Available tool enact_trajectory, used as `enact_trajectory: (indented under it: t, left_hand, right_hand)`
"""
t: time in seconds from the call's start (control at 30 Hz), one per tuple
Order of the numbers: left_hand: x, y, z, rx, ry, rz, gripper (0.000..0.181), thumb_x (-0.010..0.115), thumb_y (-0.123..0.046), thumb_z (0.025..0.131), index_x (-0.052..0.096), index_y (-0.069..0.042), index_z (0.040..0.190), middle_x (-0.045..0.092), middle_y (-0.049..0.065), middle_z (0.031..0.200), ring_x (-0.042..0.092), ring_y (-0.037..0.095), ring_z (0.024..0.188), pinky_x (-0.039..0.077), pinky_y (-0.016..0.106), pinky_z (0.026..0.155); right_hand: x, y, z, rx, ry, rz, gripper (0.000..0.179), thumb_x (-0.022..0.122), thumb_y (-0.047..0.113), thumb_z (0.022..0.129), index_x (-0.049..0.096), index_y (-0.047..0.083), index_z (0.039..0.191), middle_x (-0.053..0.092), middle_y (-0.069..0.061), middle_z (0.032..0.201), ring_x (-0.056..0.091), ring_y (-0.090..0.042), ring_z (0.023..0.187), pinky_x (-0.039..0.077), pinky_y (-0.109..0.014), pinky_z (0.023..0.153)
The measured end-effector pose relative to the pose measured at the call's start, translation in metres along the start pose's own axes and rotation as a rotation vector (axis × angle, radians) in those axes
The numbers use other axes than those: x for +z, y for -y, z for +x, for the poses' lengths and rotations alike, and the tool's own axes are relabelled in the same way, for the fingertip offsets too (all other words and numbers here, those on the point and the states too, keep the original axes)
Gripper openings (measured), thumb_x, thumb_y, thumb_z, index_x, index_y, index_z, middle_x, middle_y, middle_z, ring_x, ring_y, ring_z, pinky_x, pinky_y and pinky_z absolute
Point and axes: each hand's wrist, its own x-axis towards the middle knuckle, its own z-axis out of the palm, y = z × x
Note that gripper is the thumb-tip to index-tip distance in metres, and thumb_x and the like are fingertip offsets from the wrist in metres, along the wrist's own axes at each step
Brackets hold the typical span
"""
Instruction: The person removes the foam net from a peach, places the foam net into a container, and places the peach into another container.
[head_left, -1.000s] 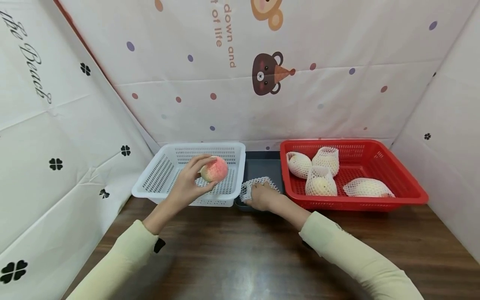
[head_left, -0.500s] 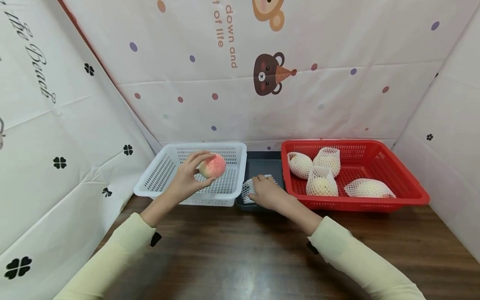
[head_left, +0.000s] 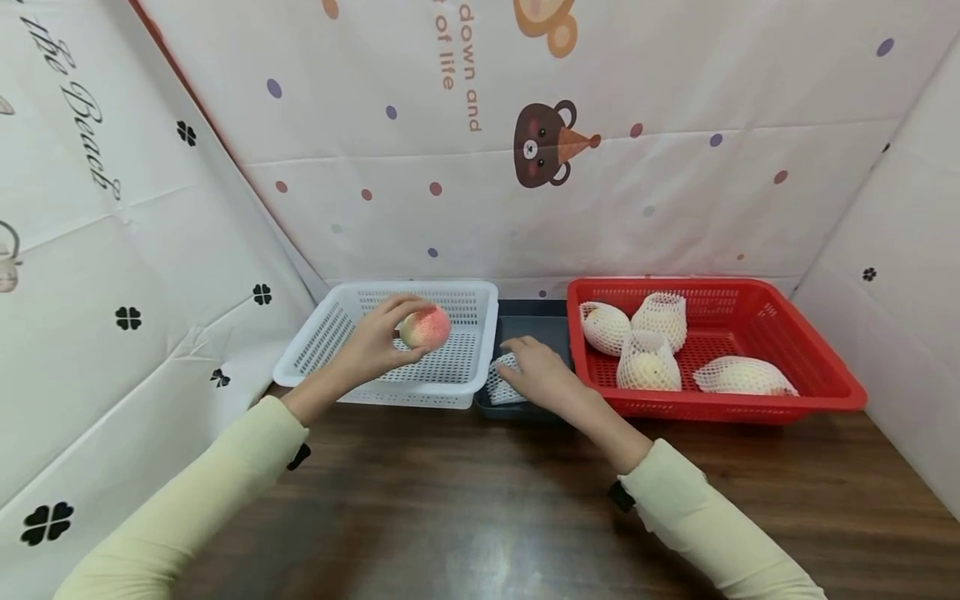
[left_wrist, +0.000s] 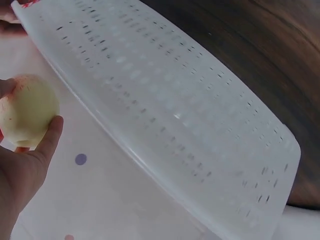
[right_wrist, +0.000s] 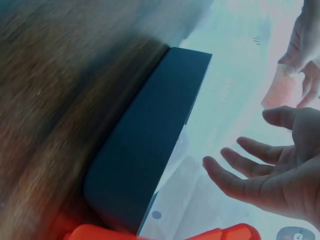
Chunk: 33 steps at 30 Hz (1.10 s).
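Observation:
My left hand [head_left: 375, 337] grips a pink and pale-yellow peach [head_left: 425, 327] between thumb and fingers, above the white basket [head_left: 480, 386]. In the left wrist view the peach [left_wrist: 31, 111] shows its paler side, beyond the basket's rim. My right hand [head_left: 542, 375] is over the dark grey tray [head_left: 534, 329], its fingers spread and loosely bent in the right wrist view, nothing between them. Beneath it in the tray lies a white foam net sleeve [head_left: 504, 385], partly hidden by the hand.
A red basket [head_left: 813, 367] stands right of the tray, with several fruits in white foam nets, such as the net-covered fruit [head_left: 648, 371] at its front. All three containers sit in a row on a dark wooden table [head_left: 450, 500], before a printed cloth backdrop [head_left: 420, 225].
My right hand has let go of the foam net sleeve and lifted off it, its fingers spreading. The left hand still holds the peach, nearly in place. The head view has shifted slightly.

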Motion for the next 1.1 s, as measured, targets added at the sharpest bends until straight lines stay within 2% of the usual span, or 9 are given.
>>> enact_trajectory:
  t: [0.13, 0.27, 0.37, 0.53, 0.63, 0.73, 0.93, 1.1]
  left_hand:
    - [-0.003, 0.009, 0.008, 0.01, 0.065, 0.02, 0.066, 0.089, -0.01, 0.077, 0.061, -0.009, 0.137, 0.054, 0.013, 0.139, 0.056, 0.031, 0.123, 0.061, 0.044, 0.082]
    - [-0.007, 0.018, 0.016, 0.021, 0.149, 0.037, 0.063, 0.088, -0.009, 0.077, 0.062, -0.01, 0.135, 0.055, 0.013, 0.138, 0.055, 0.03, 0.123, 0.06, 0.043, 0.08]
    - [-0.01, 0.025, 0.021, 0.029, 0.25, 0.063, 0.062, 0.088, -0.01, 0.076, 0.064, -0.013, 0.133, 0.057, 0.01, 0.136, 0.055, 0.029, 0.12, 0.058, 0.046, 0.085]
    - [-0.012, 0.035, 0.026, 0.033, 0.443, 0.115, 0.059, 0.086, -0.014, 0.077, 0.065, -0.017, 0.133, 0.059, 0.006, 0.133, 0.055, 0.028, 0.12, 0.054, 0.05, 0.095]
    - [-0.014, 0.039, 0.031, 0.01, 0.524, 0.132, 0.059, 0.085, -0.015, 0.078, 0.064, -0.016, 0.134, 0.058, 0.006, 0.135, 0.054, 0.028, 0.121, 0.053, 0.049, 0.097]
    - [-0.014, 0.046, 0.036, -0.002, 0.577, 0.174, 0.059, 0.083, -0.013, 0.078, 0.064, -0.015, 0.134, 0.058, 0.008, 0.134, 0.054, 0.028, 0.119, 0.053, 0.048, 0.095]
    - [-0.016, 0.074, 0.029, 0.053, 0.668, 0.28, 0.058, 0.083, -0.012, 0.076, 0.066, -0.012, 0.131, 0.061, 0.012, 0.129, 0.057, 0.033, 0.118, 0.052, 0.053, 0.097]
    - [-0.015, 0.088, 0.019, -0.017, 0.783, 0.286, 0.058, 0.083, -0.014, 0.08, 0.064, -0.013, 0.134, 0.059, 0.011, 0.132, 0.055, 0.033, 0.122, 0.048, 0.055, 0.101]
  right_hand:
    - [0.0, 0.001, 0.002, 0.011, -0.004, 0.028, 0.048, 0.063, 0.03, 0.101, 0.058, 0.002, 0.139, 0.056, -0.021, 0.141, 0.059, -0.035, 0.125, 0.051, -0.054, 0.102]
    - [0.001, 0.003, 0.005, 0.019, -0.004, 0.058, 0.041, 0.063, 0.031, 0.1, 0.063, 0.004, 0.131, 0.062, -0.019, 0.132, 0.063, -0.031, 0.112, 0.056, -0.05, 0.095]
    - [0.003, 0.004, 0.007, 0.024, -0.004, 0.076, 0.034, 0.064, 0.031, 0.1, 0.066, 0.006, 0.123, 0.065, -0.017, 0.122, 0.062, -0.028, 0.101, 0.058, -0.044, 0.087]
    - [0.005, 0.009, 0.008, 0.04, -0.004, 0.079, 0.027, 0.065, 0.031, 0.1, 0.068, 0.01, 0.115, 0.067, -0.011, 0.111, 0.059, -0.024, 0.093, 0.055, -0.038, 0.078]
    - [0.006, 0.011, 0.007, 0.049, 0.001, 0.085, 0.024, 0.065, 0.031, 0.1, 0.068, 0.01, 0.113, 0.066, -0.009, 0.106, 0.059, -0.022, 0.087, 0.052, -0.031, 0.069]
    - [0.006, 0.01, 0.006, 0.05, -0.001, 0.101, 0.023, 0.064, 0.03, 0.1, 0.068, 0.01, 0.112, 0.066, -0.009, 0.104, 0.059, -0.021, 0.084, 0.051, -0.027, 0.063]
    - [0.007, 0.007, 0.005, 0.039, 0.009, 0.107, 0.026, 0.064, 0.03, 0.1, 0.068, 0.008, 0.114, 0.067, -0.009, 0.105, 0.059, -0.02, 0.084, 0.051, -0.028, 0.064]
    - [0.008, 0.002, 0.005, 0.031, 0.022, 0.119, 0.026, 0.063, 0.029, 0.101, 0.067, 0.007, 0.115, 0.068, -0.007, 0.1, 0.059, -0.018, 0.078, 0.051, -0.027, 0.063]
